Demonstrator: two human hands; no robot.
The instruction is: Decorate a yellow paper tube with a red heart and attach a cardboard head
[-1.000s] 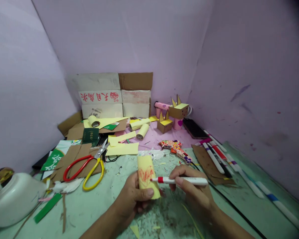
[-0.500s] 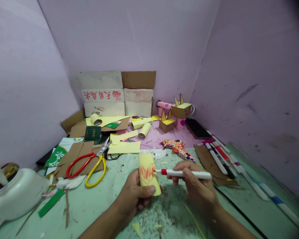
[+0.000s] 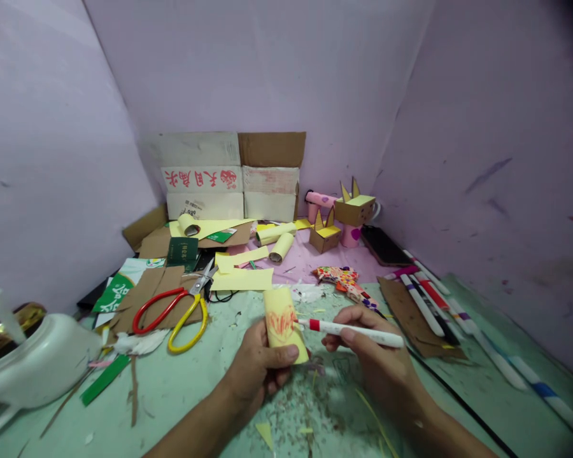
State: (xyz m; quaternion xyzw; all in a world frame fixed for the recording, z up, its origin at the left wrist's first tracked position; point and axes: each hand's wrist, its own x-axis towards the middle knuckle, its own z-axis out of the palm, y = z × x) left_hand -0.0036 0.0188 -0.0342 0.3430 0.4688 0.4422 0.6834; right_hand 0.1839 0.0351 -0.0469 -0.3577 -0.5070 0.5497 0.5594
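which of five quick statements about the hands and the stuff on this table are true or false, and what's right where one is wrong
1. The left hand holds a yellow roll that bears red marks. True.
2. The right hand grips the scissors. False: it holds a white pen; the scissors lie to the left of both hands.
3. The scissors have one red handle and one yellow handle. True.
4. The dark phone lies left of the scissors. False: it lies well to their right, near the right-hand wall.
5. A green strip lies on the table, left of the left hand. True.
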